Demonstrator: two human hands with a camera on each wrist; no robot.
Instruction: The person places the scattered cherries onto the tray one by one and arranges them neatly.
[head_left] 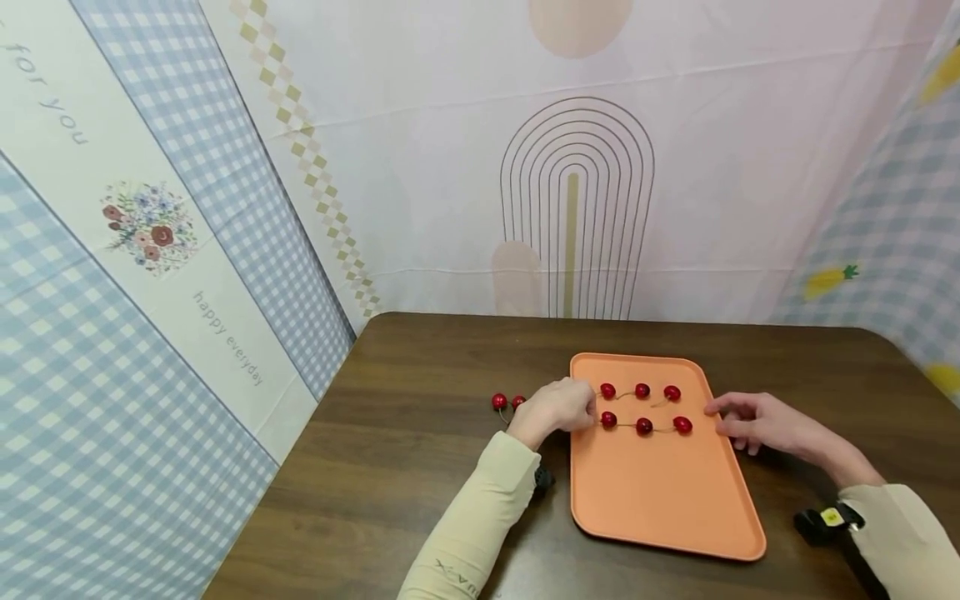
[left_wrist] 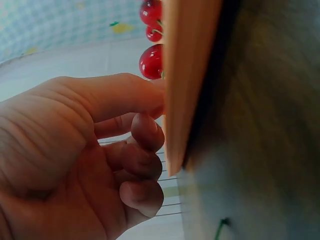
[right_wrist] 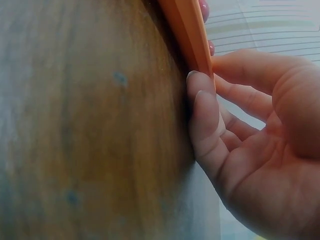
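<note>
An orange tray (head_left: pixel 660 500) lies on the table, with several red cherries (head_left: pixel 644 427) in two rows across its upper half. My left hand (head_left: pixel 558 407) reaches over the tray's left rim, beside the leftmost cherries. In the left wrist view its fingers (left_wrist: pixel 142 162) bend at the rim, close to a shiny cherry (left_wrist: pixel 151 62); whether the fingertips pinch a stem is hidden. At the right edge, my right hand (head_left: pixel 765 425) grips the tray rim. The right wrist view has that rim (right_wrist: pixel 195 40) between the thumb and fingers (right_wrist: pixel 205 110).
Two more cherries (head_left: pixel 499 402) joined by stems lie on the brown wooden table (head_left: pixel 390 442), left of the tray and partly behind the left hand. A patterned cloth (head_left: pixel 420 183) hangs along the table's far edge.
</note>
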